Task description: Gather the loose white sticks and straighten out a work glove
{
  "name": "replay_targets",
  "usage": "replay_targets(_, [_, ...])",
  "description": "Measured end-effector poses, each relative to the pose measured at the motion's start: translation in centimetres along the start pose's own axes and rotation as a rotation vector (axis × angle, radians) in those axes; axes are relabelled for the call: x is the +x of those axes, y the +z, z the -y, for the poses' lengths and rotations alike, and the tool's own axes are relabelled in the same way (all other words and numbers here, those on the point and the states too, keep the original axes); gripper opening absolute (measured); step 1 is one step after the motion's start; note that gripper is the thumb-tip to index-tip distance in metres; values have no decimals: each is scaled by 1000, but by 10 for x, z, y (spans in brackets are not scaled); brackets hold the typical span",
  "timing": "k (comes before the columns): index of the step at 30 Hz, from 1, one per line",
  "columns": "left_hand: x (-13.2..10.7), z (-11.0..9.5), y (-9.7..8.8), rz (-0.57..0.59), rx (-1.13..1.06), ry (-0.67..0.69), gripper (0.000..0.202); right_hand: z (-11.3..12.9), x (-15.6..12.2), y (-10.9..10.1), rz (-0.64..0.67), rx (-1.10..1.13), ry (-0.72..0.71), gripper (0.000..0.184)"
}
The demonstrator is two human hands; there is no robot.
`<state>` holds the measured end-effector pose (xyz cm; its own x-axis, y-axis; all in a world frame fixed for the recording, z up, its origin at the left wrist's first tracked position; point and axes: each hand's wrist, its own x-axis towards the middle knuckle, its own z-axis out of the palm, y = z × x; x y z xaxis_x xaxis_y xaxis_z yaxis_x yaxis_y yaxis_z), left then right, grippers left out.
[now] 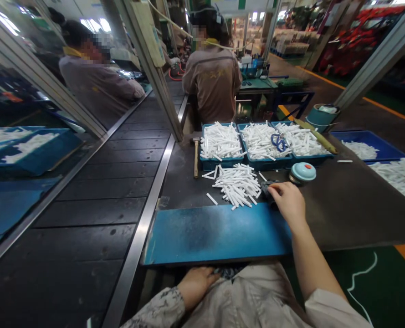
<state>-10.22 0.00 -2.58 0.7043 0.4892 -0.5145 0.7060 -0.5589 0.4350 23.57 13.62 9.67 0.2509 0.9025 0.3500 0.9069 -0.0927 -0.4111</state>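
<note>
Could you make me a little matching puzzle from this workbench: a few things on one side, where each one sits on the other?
Things:
1. hammer
2. scissors
3. round teal container
4. left hand

Places:
A. on the white sticks in a blue tray
B. in the person's lap, below the blue mat
C. just beyond the right hand
D. left of the trays, by the conveyor's edge

Pairs: 1-D, 2-A, 3-C, 4-B

We note a dark surface (pixel 342 205), a blue mat (pixel 209 234) along its near edge; behind the mat, a loose heap of white tubes (pixel 237 184); further back three blue trays (pixel 221 161) of white tubes side by side; a hammer (pixel 196 157) left of them; a round teal container (pixel 302 172) right of the heap; one stray tube (pixel 345 161) beyond.
</note>
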Motion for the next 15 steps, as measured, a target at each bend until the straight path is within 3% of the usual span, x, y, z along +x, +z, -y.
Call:
replay_targets(2, [-1,-1,-3,29,13,-5,45,-1,-2,14,114,-210,13,26])
replay_targets(4, [-1,-1,-5,49,13,-1,44,2,-3,22,125,-366,24,32])
replay_targets(7, [-2,0,-6,65,4,15,45,3,2,18,110,-389,86,23])
replay_targets(9, [-2,1,-6,64,1,16,46,-1,5,8,51,-257,193,21])
replay_targets(11, [-3,1,-5,67,-1,16,46,-6,8,-5,-156,-37,297,24])
replay_targets(13, [-3,1,-4,68,-2,14,46,-9,9,-16,-418,298,371,27])
replay_targets(15, [-3,0,-4,65,0,10,46,-8,10,-24,-519,758,425,29])
